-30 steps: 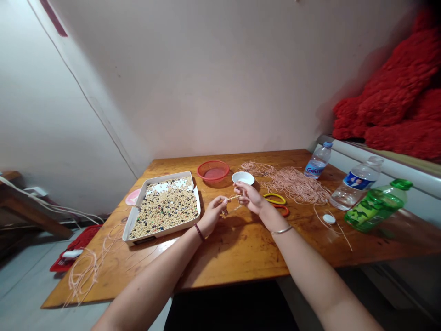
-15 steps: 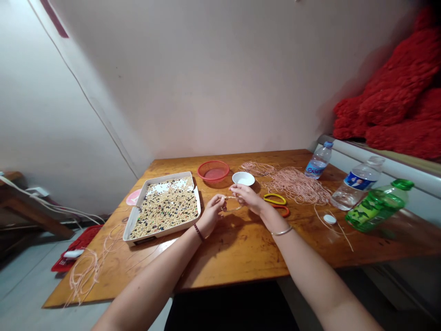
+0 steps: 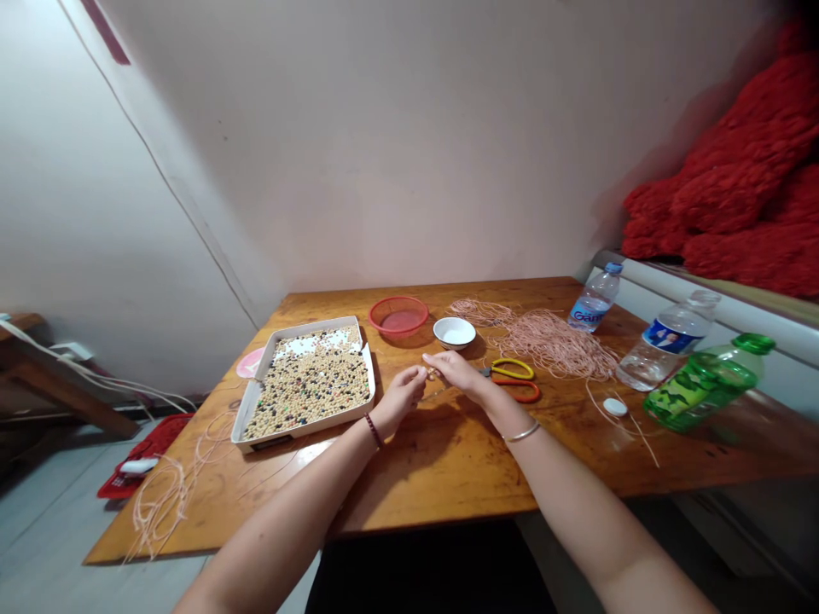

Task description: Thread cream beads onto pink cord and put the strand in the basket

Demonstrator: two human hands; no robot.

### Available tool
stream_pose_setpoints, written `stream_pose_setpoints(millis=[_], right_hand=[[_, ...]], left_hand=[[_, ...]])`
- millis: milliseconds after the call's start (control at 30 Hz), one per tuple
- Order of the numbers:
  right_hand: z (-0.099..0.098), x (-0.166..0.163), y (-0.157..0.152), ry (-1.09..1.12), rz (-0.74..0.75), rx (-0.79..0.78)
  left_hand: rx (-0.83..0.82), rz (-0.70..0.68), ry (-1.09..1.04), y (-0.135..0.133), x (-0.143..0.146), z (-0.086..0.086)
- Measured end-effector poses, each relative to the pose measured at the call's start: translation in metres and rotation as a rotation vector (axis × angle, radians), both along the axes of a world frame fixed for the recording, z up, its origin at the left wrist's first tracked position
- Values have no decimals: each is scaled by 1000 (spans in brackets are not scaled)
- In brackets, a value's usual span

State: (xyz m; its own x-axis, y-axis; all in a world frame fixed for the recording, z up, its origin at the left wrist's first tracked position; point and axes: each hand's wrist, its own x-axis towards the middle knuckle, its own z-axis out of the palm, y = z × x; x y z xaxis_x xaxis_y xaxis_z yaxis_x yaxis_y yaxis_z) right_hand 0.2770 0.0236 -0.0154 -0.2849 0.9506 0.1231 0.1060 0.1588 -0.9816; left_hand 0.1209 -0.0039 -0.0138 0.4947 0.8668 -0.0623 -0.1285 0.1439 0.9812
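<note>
Close together above the middle of the table, my left hand [image 3: 403, 396] and my right hand [image 3: 453, 373] both pinch a thin string of beads [image 3: 432, 373]. Part of the strand hangs below my fingers; most of it is hidden by them. Left of my left hand lies a white tray [image 3: 241, 426] with many small beads, mostly cream with some black and coloured ones. Scissors [image 3: 515, 369] with one yellow and one orange handle lie just right of my right hand. A small white bowl [image 3: 454, 341] stands behind that hand.
On the wooden table [image 3: 409, 486] are a red basket [image 3: 397, 317], a pile of pink cord [image 3: 550, 341], loose cord [image 3: 159, 503] at the left and a white cap [image 3: 615, 408]. A blue-capped bottle [image 3: 592, 303], a clear bottle [image 3: 665, 341] and a green bottle [image 3: 707, 384] stand right.
My hands have drawn closer together, and less of the bead string shows between them. My right hand has dropped slightly, uncovering more of the bowl.
</note>
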Motion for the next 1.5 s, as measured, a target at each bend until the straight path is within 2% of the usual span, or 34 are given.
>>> stream_pose_setpoints(millis=[300, 900, 1100, 1267, 1500], right_hand=[[9, -3, -8, 198, -1, -136], [6, 4, -6, 444, 192, -295], [4, 5, -4, 437, 203, -397], [5, 6, -3, 531, 95, -504], [3, 4, -3, 417, 56, -489]], left_hand=[[26, -20, -4, 2, -4, 4], [29, -69, -53, 1, -3, 7], [29, 22, -59, 6, -6, 2], [74, 152, -22, 12, -6, -4], [161, 251, 79, 11, -4, -5]])
